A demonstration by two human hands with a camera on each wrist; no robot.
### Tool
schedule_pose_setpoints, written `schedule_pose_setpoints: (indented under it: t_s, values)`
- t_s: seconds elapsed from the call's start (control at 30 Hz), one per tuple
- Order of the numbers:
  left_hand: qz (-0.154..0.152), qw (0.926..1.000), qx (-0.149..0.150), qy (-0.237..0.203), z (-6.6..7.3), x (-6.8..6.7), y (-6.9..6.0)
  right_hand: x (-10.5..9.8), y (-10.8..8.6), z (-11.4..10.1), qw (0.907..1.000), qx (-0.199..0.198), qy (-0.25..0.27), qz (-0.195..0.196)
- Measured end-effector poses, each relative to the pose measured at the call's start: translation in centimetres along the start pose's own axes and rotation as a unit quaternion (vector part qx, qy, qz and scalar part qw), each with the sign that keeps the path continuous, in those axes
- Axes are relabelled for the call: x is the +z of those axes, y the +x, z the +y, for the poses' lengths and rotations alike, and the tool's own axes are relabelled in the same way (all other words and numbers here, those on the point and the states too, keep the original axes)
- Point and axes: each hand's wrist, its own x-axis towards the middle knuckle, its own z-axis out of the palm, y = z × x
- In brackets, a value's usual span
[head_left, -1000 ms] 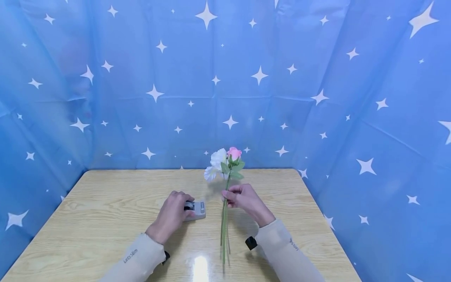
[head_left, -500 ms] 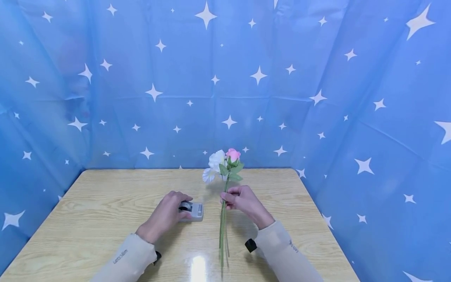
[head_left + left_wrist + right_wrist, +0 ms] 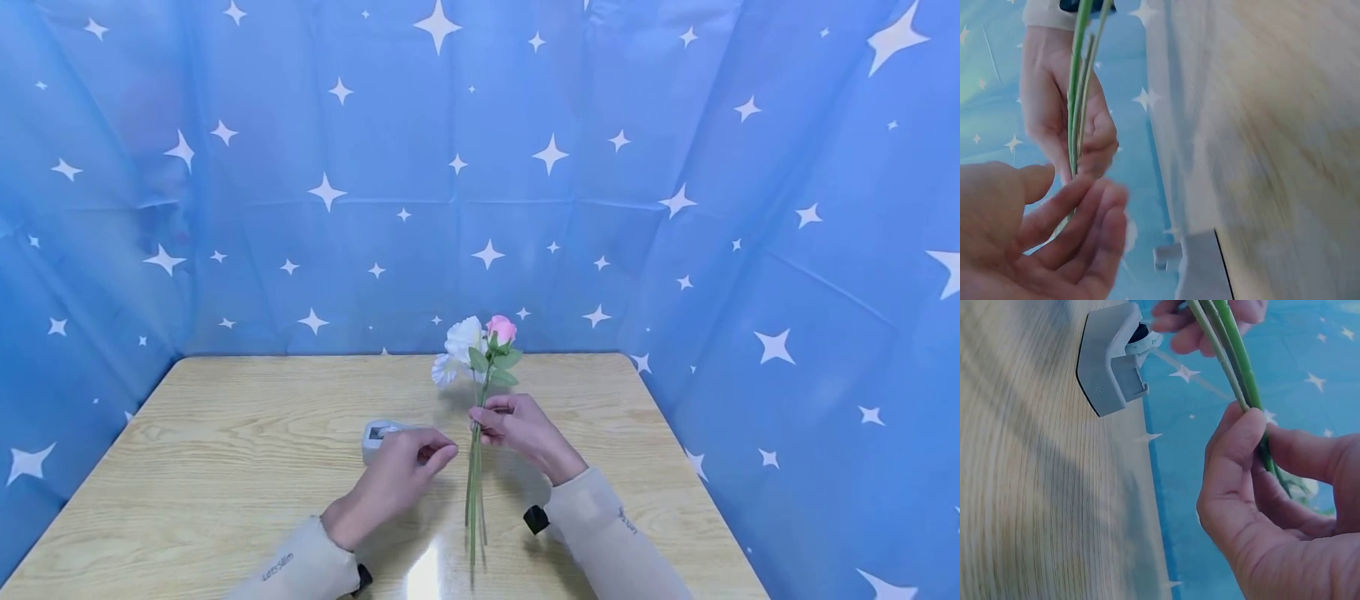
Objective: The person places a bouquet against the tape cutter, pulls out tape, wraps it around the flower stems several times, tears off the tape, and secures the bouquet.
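My right hand (image 3: 528, 433) pinches several green stems (image 3: 476, 492) upright above the wooden table, between thumb and fingers (image 3: 1235, 450). Above the grip are a pink rose (image 3: 501, 329) and white blooms (image 3: 463, 337) with green leaves. My left hand (image 3: 401, 475) is just left of the stems, and in the left wrist view this hand (image 3: 1054, 237) has its thumb apart from loosely bent fingers, with nothing visible between them. Behind it, a grey tape dispenser (image 3: 370, 442) stands on the table, partly hidden; its side (image 3: 1100, 362) shows in the right wrist view.
A light wood table (image 3: 247, 433) runs under both arms. Blue curtains (image 3: 420, 133) with white stars hang behind it and along both sides. A black wrist device (image 3: 536, 519) sits under the right cuff, and another (image 3: 363, 578) under the left one.
The left hand has let go of the tape dispenser and moved right, close to the stems. The dispenser now sits further left. My right hand keeps its hold with hardly any movement.
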Motion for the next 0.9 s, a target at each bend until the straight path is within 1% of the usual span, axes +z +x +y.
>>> schedule_pose_setpoints:
  t_s: [0.07,0.13,0.17,0.27,0.33,0.43,0.5,0.57,0.63,0.7,0.9]
  values:
    - [-0.043,0.9984,-0.015,-0.033,0.1,0.4,0.0,0.1,-0.1,-0.1,1.0,-0.002,0.004,-0.001]
    - [-0.081,0.994,-0.026,-0.069,0.0,0.7,0.1,0.2,-0.1,-0.2,1.0,-0.003,0.004,-0.003]
    - [-0.097,0.9905,-0.034,-0.092,0.0,0.9,0.2,0.3,-0.1,-0.3,1.0,-0.006,0.002,-0.004]
    - [-0.129,0.9755,-0.056,-0.169,-0.1,1.3,0.3,0.5,-0.2,-0.3,0.9999,-0.012,-0.003,-0.007]
    - [-0.144,0.963,-0.078,-0.215,0.1,1.4,0.3,0.6,-0.2,-0.3,0.9998,-0.016,-0.003,-0.01]
    - [-0.152,0.9455,-0.108,-0.267,0.3,1.7,0.4,0.7,-0.2,-0.3,0.9997,-0.019,0.002,-0.011]
    - [-0.15,0.9381,-0.126,-0.286,0.4,1.7,0.3,0.7,-0.2,-0.3,0.9997,-0.021,0.002,-0.013]
    - [-0.145,0.9322,-0.139,-0.301,0.5,1.9,0.2,0.8,-0.2,-0.3,0.9996,-0.023,0.001,-0.014]
    - [-0.139,0.9286,-0.149,-0.31,0.5,2.0,0.1,0.8,-0.2,-0.3,0.9996,-0.024,-0.005,-0.013]
    - [-0.132,0.9274,-0.154,-0.314,0.5,2.2,0.2,0.8,-0.2,-0.2,0.9996,-0.026,-0.011,-0.01]
    - [-0.117,0.9276,-0.159,-0.317,0.5,2.4,0.2,0.8,-0.1,-0.1,0.9995,-0.025,-0.012,-0.017]
